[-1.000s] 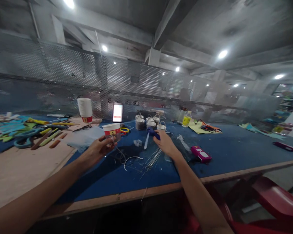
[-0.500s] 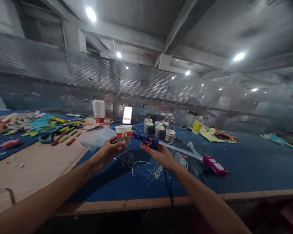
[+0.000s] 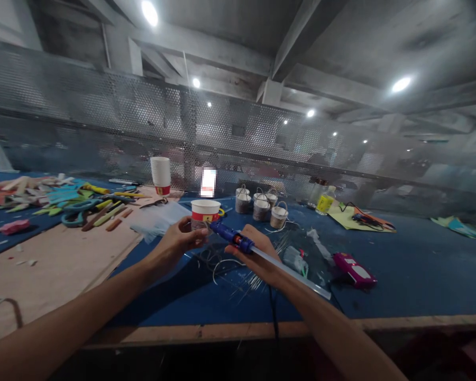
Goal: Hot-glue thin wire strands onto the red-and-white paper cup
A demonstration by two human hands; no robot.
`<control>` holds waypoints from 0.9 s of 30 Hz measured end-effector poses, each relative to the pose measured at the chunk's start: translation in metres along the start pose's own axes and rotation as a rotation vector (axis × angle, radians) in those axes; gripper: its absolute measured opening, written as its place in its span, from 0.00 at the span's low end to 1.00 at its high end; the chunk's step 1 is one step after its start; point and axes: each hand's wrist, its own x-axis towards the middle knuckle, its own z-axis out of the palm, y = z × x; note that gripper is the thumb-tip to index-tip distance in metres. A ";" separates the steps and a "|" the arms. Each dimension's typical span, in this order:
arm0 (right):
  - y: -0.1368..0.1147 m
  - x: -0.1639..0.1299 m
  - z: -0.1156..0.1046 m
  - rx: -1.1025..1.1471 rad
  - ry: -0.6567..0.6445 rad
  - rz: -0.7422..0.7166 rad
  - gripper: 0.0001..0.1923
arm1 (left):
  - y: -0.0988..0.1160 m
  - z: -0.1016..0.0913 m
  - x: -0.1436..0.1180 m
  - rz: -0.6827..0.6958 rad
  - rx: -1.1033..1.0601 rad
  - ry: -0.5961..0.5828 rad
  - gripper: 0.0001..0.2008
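Observation:
My left hand (image 3: pixel 182 235) is closed around the lower part of a red and white paper cup (image 3: pixel 205 210), which stands upright in the air above the blue table. Greyish cord or wrapping seems to cover the cup's lower half. In my right hand (image 3: pixel 257 248) is a blue hot glue gun (image 3: pixel 232 236), with a long clear glue stick (image 3: pixel 291 273) sticking out of its back. The gun's nozzle points left at the cup's side, touching it or very close. Below my hands lie loops of thin cord (image 3: pixel 226 264) and a bundle of thin wires (image 3: pixel 256 280).
Several small wrapped cups with handles (image 3: pixel 261 208) stand behind my right hand. A stack of paper cups (image 3: pixel 161 174) is at the back left, near scissors (image 3: pixel 81 209) and coloured scraps (image 3: pixel 55 198). Right are a purple box (image 3: pixel 354 269), a yellow-labelled bottle (image 3: pixel 326 202) and yellow paper (image 3: pixel 347 218).
The glue gun has tilted, its back end swinging down toward me and its nozzle now at the cup's lower side. The cup has shifted slightly in view, still held in my left hand.

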 end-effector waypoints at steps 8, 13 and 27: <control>0.000 -0.003 0.003 -0.058 -0.026 0.023 0.13 | 0.006 0.005 -0.006 0.015 0.024 0.023 0.27; 0.003 -0.003 0.002 -0.047 -0.027 0.032 0.14 | 0.008 0.008 -0.008 0.023 0.032 0.049 0.27; 0.004 -0.005 0.006 -0.145 -0.026 0.014 0.12 | 0.011 0.010 -0.010 0.053 0.085 0.054 0.27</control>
